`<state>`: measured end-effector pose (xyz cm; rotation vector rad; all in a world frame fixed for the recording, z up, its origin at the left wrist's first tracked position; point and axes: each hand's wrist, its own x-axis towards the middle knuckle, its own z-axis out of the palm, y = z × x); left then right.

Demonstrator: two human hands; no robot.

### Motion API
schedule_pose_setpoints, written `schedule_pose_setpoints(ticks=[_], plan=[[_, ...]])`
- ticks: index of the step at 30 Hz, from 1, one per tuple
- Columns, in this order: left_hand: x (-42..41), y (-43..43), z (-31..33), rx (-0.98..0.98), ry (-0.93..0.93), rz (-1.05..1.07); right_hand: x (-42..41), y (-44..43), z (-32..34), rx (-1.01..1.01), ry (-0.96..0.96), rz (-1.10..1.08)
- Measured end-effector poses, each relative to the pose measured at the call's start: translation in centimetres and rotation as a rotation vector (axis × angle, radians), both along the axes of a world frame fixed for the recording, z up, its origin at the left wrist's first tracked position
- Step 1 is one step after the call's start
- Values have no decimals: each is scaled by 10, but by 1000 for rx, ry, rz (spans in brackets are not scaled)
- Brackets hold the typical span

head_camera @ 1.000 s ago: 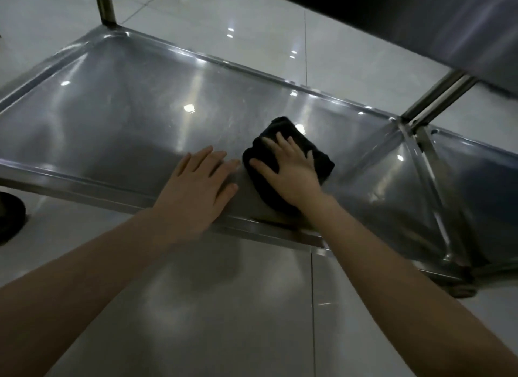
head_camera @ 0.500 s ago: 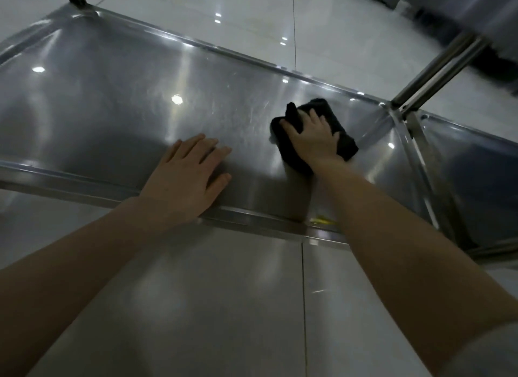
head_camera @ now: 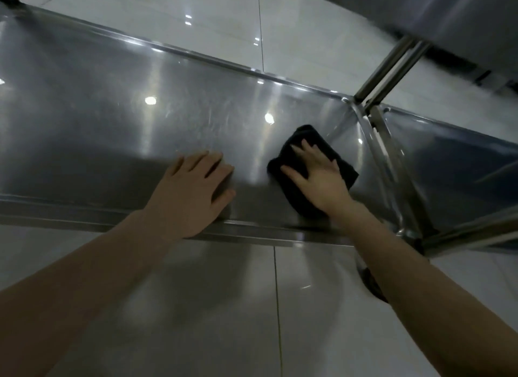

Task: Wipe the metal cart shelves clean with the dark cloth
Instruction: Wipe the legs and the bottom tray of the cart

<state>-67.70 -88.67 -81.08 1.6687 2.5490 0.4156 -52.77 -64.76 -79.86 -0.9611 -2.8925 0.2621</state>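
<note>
Pressing the dark cloth [head_camera: 314,163] flat under the right hand's [head_camera: 322,177] spread fingers, with the open left hand [head_camera: 190,191] bracing the shelf [head_camera: 98,110], calls for overlapping strokes into the corner.

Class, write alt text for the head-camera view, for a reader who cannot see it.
A person's right hand presses a dark cloth flat on a shiny metal cart shelf, with the left hand resting flat beside it.

One left hand [head_camera: 193,191], one right hand [head_camera: 322,183], one dark cloth [head_camera: 308,134], one shelf [head_camera: 112,124].
</note>
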Motion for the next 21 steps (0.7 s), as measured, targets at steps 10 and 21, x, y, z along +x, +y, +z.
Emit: schedule_pose_setpoints(ticks=[10, 21], plan=[[6, 1, 12, -51, 55, 10, -3, -30, -4, -35, 47, 143], [34, 20, 8, 7, 80, -68, 46, 76, 6, -11, -33, -336]])
